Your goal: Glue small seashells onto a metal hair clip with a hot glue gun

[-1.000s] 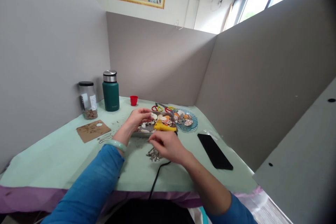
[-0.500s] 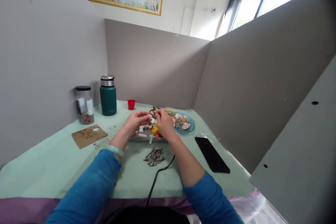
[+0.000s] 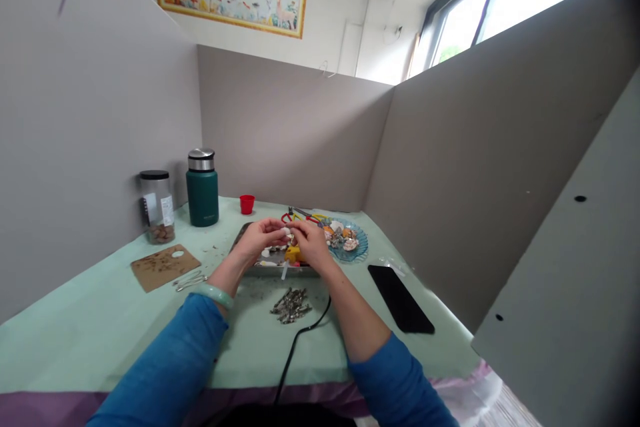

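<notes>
Above the metal tray, my left hand pinches a small white piece that looks like a shell. My right hand is closed beside it, thumb and fingertips meeting at the same piece; whether it grips anything else is hidden. Below the hands, a yellow tool, perhaps a glue gun, lies in the tray among white shell-like bits, partly covered by my right hand. A heap of small metal clips lies on the cloth in front of the tray.
A blue glass plate of shells and pliers sit behind my right hand. At left stand a green flask, a clear jar, a red cup and brown cardboard. A black phone-like slab lies right; a black cord crosses the front.
The view has tilted slightly upward. Both hands stay together at the white piece and have come a little lower, so more of the pliers behind them shows.
</notes>
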A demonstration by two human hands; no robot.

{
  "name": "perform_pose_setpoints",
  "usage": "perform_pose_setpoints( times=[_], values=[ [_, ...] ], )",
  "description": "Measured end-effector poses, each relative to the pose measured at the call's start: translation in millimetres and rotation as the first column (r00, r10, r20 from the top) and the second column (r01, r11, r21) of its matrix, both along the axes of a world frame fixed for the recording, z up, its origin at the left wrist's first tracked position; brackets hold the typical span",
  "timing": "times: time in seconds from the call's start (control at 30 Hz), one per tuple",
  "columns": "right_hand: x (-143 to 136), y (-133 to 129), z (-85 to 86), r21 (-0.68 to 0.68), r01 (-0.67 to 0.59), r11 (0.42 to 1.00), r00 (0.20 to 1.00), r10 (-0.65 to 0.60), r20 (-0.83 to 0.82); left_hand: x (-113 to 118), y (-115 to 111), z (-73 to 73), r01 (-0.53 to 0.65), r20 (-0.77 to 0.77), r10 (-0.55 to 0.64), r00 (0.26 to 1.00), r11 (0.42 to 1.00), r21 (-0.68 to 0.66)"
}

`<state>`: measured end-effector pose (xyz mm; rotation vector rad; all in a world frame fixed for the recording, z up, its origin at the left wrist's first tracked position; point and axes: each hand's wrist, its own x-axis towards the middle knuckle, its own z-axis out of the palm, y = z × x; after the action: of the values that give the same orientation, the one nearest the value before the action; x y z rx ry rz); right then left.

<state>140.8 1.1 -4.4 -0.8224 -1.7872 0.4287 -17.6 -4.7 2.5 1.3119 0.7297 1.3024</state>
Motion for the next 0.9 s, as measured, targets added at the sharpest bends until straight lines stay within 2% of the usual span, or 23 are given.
perform_pose_setpoints(
  times=[0.13,0.27,0.9],
  values=[
    [1.0,1.6,-1.1,-0.113,-0.067,0.991,0.991,0.054,-0.119,2.2,-2.2,2.5,-0.049,-0.013,0.049,0.999,0.999,0.015],
    [3.3,1.7,0.3,-0.134,-0.093,0.987,0.982,0.068,-0.178,2.7,-2.9,3.2,-0.05,-0.021,0.051,0.998,0.998,0.041],
    [5.5,3.4,0.6,-0.23,-0.184,0.956,0.965,0.13,-0.23,7.1,-6.4,6.2,-0.055,-0.116,0.069,0.991,0.991,0.122]
  ],
)
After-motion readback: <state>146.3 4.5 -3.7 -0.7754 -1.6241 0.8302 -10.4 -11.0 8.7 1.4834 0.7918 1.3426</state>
